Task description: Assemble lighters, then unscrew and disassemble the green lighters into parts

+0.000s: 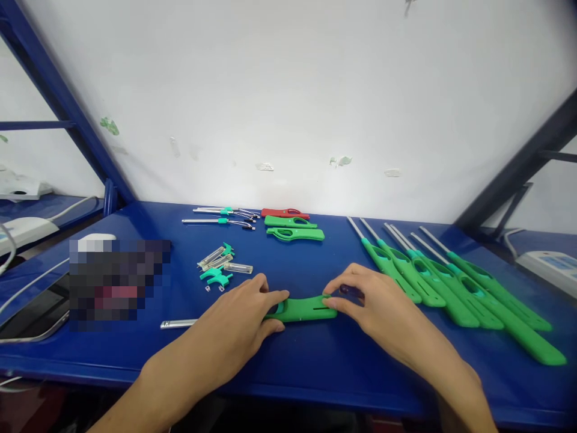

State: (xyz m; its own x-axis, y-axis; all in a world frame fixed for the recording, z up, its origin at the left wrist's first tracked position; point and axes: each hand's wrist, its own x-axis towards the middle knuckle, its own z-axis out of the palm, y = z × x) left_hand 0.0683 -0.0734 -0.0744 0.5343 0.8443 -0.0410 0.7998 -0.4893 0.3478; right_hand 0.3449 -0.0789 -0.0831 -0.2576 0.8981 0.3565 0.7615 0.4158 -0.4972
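Head view: beyond fingers of left hand [237,316], wired metal rods [202,221], clear tubes [238,267] and turquoise triggers [211,274], loose, apparently left to fit. Pinched narrowly between left fingertips, near grip opening: green lighter [304,309], seemingly mostly assembled. Farther out, between both hands' fingers, spare handles [312,234], likely unused. Pinched at handle end by right hand [372,297]; any small part there unclear. Right of right fingers, long lighters [431,296], apparently done.

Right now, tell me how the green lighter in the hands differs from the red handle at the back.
The left hand and right hand touch the green lighter; the red handle lies untouched near the wall. A metal tube seems to extend from the green lighter, while the red handle shows none. Both have long, slim bodies.
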